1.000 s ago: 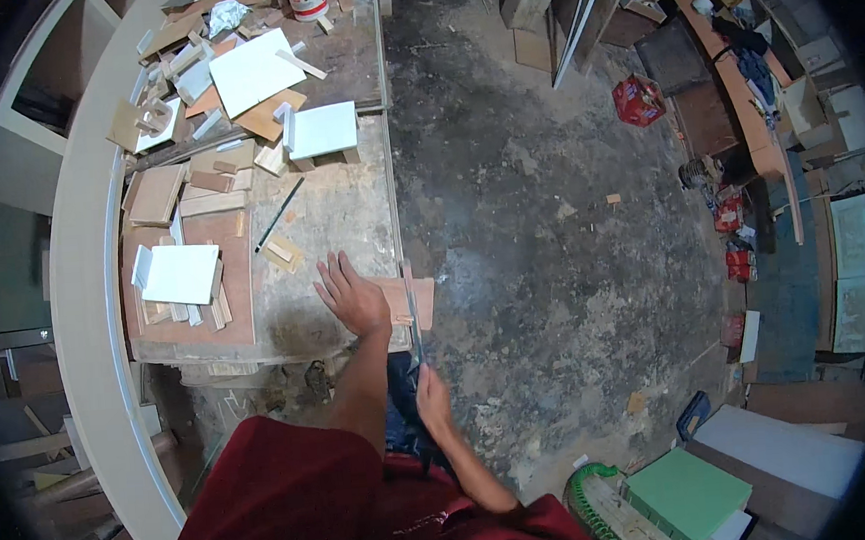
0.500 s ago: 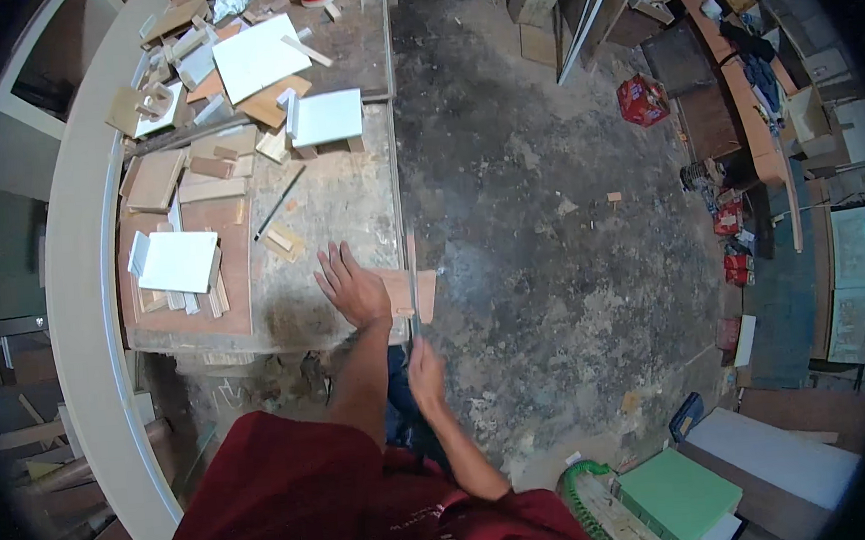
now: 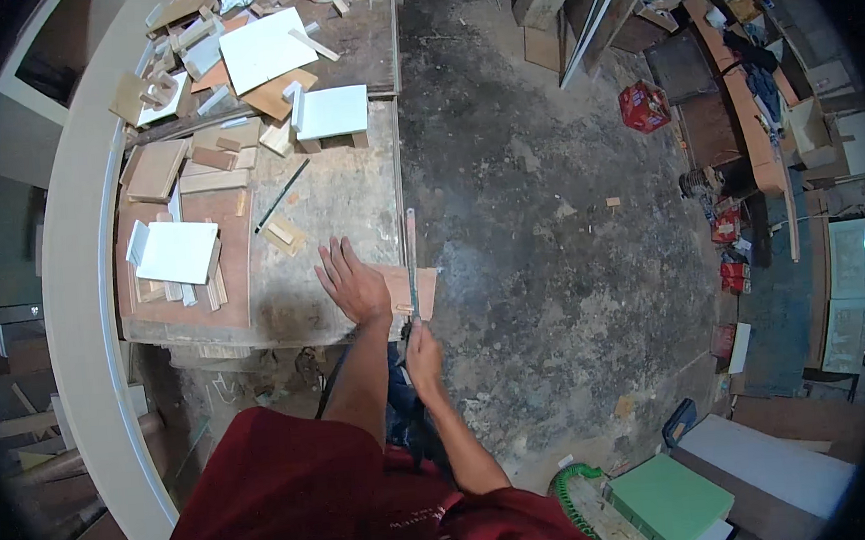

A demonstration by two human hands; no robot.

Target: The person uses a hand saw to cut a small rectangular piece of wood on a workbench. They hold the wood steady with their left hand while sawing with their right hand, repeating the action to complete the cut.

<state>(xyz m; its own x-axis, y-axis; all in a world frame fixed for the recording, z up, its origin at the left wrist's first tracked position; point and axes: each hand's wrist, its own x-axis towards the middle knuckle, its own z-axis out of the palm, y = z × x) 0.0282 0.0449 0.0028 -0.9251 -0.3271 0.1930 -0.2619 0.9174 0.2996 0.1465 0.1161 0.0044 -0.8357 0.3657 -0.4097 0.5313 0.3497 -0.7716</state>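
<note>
The wooden board (image 3: 427, 288) is thin, flat and light brown, with straight sides. One end is on the workbench (image 3: 342, 191), and the other end pokes out past the bench's edge, over the floor (image 3: 544, 292). The bench top is worn and blotchy, and the floor is rough, gray and full of spots.

The left hand (image 3: 357, 287) is flat, with its fingers a little apart. Its palm is on the board's left end and hides that bit. The right hand (image 3: 423, 357) is curled up tight around the near end of a long, thin tool (image 3: 412, 246). The tool is narrow and straight, like a strip of metal, and goes across the board just right of the left hand. I can't tell if it cuts into the wood. So the board sits between the left hand and the tool's far side, just ahead of the right hand.

Near the left fingertips are a small pale wood scrap (image 3: 284, 237) and a thin dark stick (image 3: 281, 195).
</note>
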